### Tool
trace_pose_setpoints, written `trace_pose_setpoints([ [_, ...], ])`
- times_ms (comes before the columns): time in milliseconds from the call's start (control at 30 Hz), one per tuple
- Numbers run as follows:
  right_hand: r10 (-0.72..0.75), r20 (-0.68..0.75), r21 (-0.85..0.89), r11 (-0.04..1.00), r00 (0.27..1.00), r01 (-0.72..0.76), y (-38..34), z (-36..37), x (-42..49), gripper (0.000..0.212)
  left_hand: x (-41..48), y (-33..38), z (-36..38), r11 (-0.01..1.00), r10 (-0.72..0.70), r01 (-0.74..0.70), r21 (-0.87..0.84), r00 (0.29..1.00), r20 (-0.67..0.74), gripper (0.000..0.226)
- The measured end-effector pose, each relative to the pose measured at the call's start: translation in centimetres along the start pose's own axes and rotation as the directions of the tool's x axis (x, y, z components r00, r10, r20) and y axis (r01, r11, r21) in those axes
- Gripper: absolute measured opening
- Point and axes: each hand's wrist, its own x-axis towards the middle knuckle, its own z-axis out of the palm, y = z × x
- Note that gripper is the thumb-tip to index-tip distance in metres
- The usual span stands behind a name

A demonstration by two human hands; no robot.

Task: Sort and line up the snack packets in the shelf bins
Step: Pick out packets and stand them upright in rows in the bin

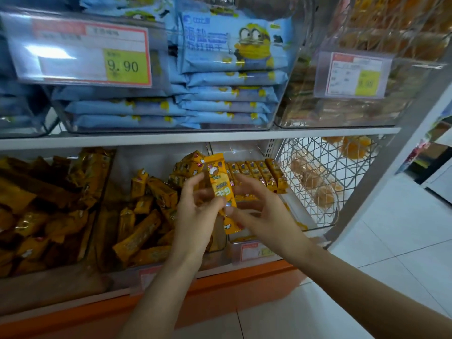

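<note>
A yellow packet [220, 189] stands nearly upright in mid-air in front of the lower shelf, its top tipped slightly toward 11 o'clock. Both hands hold it. The left hand [195, 209] has its grip closed on the packet's left edge, thumb against the wrapper. The right hand [266, 214] pinches the lower part from the 4 o'clock side.

Behind the packet, at its 2 o'clock, a row [259, 173] of like packets stands lined up on edge; the hands and the packet hide the row's near end. At 8 o'clock lies a loose pile [146, 216] of the same packets, pointing every way. Farther out at 9 o'clock, a bin holds darker wrappers [36, 209].

At 3 o'clock stands a wire basket [318, 167] with buns [315, 187]. At 12 o'clock, above the shelf board [195, 137], blue packets [227, 77] are stacked flat in a clear bin, with a price tag [80, 52] at 10 o'clock.
</note>
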Motion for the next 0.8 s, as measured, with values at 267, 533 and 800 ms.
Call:
trace_pose_setpoints([
  [267, -0.197, -0.174, -0.200, 0.966, 0.965, 0.162, 1.6, -1.0, -0.8, 0.043, 0.6, 0.0, 1.8, 0.990, -0.013, 0.017, -0.137, 1.000, 0.027, 0.040],
  [533, 0.090, -0.176, 0.397, 0.918, 0.980, -0.013, 0.9, -3.9, -0.5, 0.029, 1.2, 0.0, 0.6, 0.997, -0.035, 0.026, 0.076, 0.993, 0.111, 0.016],
  [800, 0.294, -0.140, 0.576, 0.801, 0.946, -0.164, 0.9, 0.3, -1.6, 0.033, 0.5, -1.9, 2.1, 0.914, 0.280, -0.257, 0.315, 0.960, -0.030, 0.017],
])
